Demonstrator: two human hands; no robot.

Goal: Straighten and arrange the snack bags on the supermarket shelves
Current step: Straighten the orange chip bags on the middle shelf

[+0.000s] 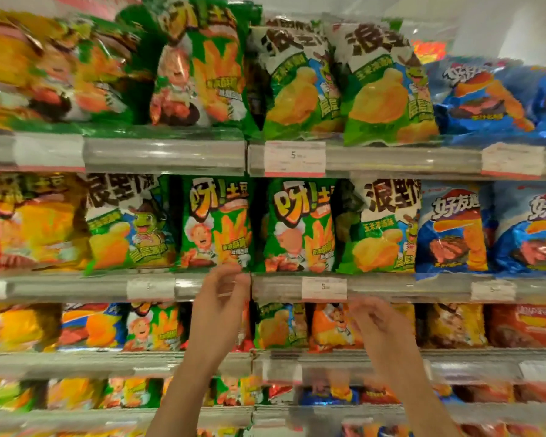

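Both hands are raised at lower centre of the frame. The left hand (224,290) reaches the rail under a green snack bag (216,223) on the middle shelf (391,287) — fingers loosely curled, holding nothing. The right hand (375,320) hangs lower (blurred), fingers relaxed and empty.

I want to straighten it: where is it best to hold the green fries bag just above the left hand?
Pinch the green fries bag by both side edges from the front, low down. It stands upright facing out, and the left hand is just below its bottom edge.
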